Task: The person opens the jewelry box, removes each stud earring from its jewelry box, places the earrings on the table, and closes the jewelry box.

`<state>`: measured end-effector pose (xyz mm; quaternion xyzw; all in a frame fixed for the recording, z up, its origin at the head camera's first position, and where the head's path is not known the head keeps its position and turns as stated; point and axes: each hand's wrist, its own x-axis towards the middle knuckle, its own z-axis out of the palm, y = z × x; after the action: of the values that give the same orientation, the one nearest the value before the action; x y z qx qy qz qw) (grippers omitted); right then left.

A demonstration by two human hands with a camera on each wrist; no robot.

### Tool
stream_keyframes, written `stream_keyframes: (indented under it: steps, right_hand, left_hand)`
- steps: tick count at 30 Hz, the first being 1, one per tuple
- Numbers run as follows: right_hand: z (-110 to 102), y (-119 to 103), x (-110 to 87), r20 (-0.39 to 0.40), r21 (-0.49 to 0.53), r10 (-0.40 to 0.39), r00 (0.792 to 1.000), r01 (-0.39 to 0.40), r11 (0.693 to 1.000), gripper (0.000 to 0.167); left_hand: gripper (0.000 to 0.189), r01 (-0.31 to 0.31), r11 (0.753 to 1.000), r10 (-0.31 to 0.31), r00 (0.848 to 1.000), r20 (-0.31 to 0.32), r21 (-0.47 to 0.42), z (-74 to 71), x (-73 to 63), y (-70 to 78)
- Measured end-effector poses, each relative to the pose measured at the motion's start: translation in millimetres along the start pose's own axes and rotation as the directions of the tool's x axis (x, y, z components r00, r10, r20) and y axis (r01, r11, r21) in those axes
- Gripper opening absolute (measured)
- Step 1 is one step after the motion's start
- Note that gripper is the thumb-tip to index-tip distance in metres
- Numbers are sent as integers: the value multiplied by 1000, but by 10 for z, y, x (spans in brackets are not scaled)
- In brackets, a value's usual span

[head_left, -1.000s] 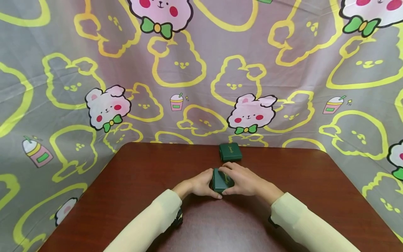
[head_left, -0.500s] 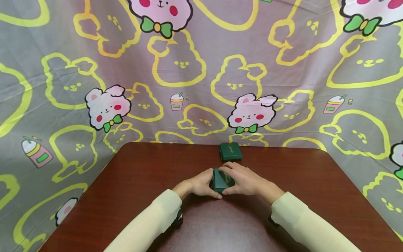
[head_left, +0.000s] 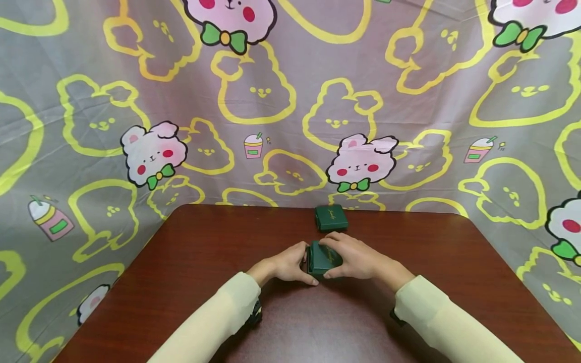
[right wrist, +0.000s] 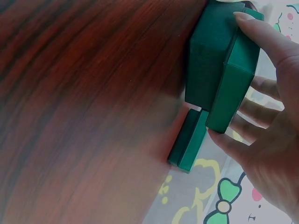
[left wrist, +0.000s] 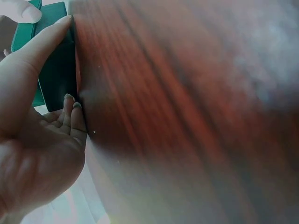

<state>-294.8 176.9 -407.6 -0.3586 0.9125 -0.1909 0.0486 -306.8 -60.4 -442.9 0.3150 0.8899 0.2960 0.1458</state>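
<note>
A small dark green box with gold lettering lies on the table between both hands. In the head view its lid (head_left: 324, 258) sits off to the right and leaves a dark strip along the left side. My left hand (head_left: 287, 264) grips the box's left part, thumb along the near side. From the right, my right hand (head_left: 357, 256) holds the lid between thumb and fingers. The right wrist view shows the brighter lid (right wrist: 237, 70) standing slightly off the darker base (right wrist: 212, 56). In the left wrist view the left thumb presses the base (left wrist: 58, 70).
A second green box (head_left: 332, 218) with gold lettering stands behind the first, near the far edge of the brown table (head_left: 218, 237). A grey cloth (head_left: 281, 131) printed with yellow outlines and cartoon rabbits hangs around the table's back and sides.
My right hand has shifted slightly right with the lid, and a dark strip now shows at the lid's left side. The left hand stays almost in place.
</note>
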Motion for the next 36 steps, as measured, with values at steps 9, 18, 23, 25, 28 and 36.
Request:
stream_keyframes:
  steps: [9,18,23,25,28,36]
  right_hand:
    - [-2,13,-9,-11,-2,-10,1000,10,1000,78]
    - [-65,36,-25,-36,-17,-1,999,1,1000,81]
    - [-79,64,-47,-33,-35,4,999,-6,999,81]
    - [-79,76,-57,-33,-37,10,999,-11,999,80]
    - [-75,91,-71,-35,-38,22,999,-24,999,80]
    - [-69,138,-106,-45,-33,52,998,-54,998,80]
  left_hand:
    - [65,1,1000,-1,1000,-5,-21,22,0,-12]
    - [61,-33,999,33,999,-13,-8,-3,-4,9]
    - [64,-23,1000,23,1000,-13,-14,-5,-12,19]
    - [65,-11,1000,11,1000,-13,-17,-2,-14,20]
    - [67,0,1000,0,1000,-12,-21,3,-15,21]
    - [65,-1,1000,1,1000,-23,-14,6,-12,16]
